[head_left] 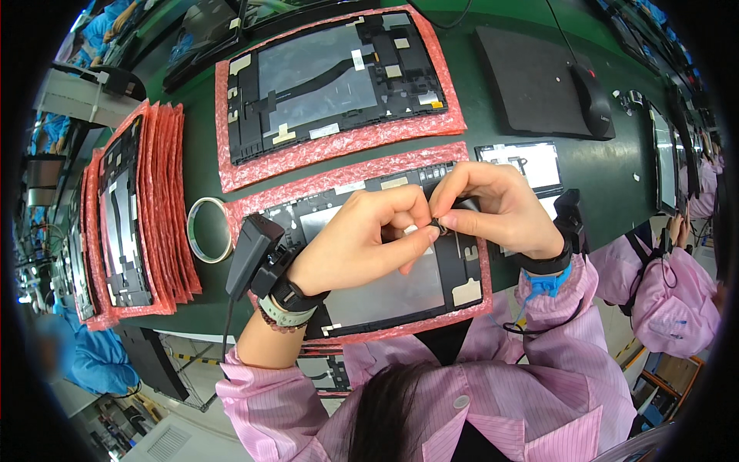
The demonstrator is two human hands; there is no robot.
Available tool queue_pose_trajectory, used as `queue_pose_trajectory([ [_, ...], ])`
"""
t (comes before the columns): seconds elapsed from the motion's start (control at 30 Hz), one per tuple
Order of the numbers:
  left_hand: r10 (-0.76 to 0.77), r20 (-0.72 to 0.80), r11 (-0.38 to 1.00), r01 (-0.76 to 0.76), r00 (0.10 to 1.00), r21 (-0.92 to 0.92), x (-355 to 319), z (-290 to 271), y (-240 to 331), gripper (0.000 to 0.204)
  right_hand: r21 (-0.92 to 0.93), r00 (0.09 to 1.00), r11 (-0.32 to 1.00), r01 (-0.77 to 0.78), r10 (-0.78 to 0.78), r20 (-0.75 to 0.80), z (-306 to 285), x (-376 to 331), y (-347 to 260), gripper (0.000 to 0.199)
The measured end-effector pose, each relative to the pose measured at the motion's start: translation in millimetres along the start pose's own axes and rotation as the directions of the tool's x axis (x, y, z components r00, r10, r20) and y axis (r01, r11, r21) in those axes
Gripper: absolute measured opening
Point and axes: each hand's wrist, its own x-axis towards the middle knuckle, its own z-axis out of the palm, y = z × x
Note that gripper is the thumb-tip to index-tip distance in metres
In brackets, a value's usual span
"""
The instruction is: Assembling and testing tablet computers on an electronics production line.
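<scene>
My left hand (362, 240) and my right hand (502, 214) meet over a flat black display panel (464, 266). Thumb and forefinger of each hand are pinched together on a small dark piece (439, 226), mostly covered by the fingertips, so its kind cannot be made out. A small white bit shows by the left fingertips. Beneath the hands, the panel has a grey middle, a black border and beige tape patches, and lies on pink bubble wrap (416, 160). Both wrists carry black strapped devices.
Beyond lies another panel (323, 77) with a black ribbon cable, on pink wrap. A tape roll (192, 231) and a stack of wrapped panels (123, 223) stand left. A mouse (591, 102) rests on a black pad (531, 85) at right. Co-workers sit at both sides.
</scene>
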Motion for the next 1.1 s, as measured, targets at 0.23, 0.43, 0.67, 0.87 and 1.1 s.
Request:
queue_pose_trajectory([
  [0.23, 0.004, -0.012, 1.000, -0.004, 1.000, 0.017, 1, 2, -1, 0.010, -0.002, 0.999, 0.999, 0.032, -0.032, -0.011, 2, 0, 6, 0.008],
  [0.43, 0.002, -0.036, 1.000, -0.003, 0.999, -0.006, 1, 3, -2, 0.008, -0.029, 0.998, 0.998, 0.063, -0.062, 0.010, 2, -1, 5, 0.013],
  [0.67, -0.009, 0.003, 1.000, 0.009, 1.000, -0.028, 3, -1, -4, 0.008, -0.051, 0.999, 0.998, 0.043, -0.043, 0.008, 0, 0, 1, 0.013],
  [0.87, 0.052, -0.032, 0.993, -0.048, 0.998, 0.112, 6, 5, -6, 0.012, -0.217, 0.992, 0.969, 0.118, -0.126, -0.027, 3, -1, 6, 0.008],
  [1.1, -0.054, 0.075, 0.991, 0.044, 0.996, 0.130, -1, -4, -1, 0.008, -0.461, 0.865, 0.833, 0.304, -0.445, -0.233, -2, -11, 2, 0.015],
])
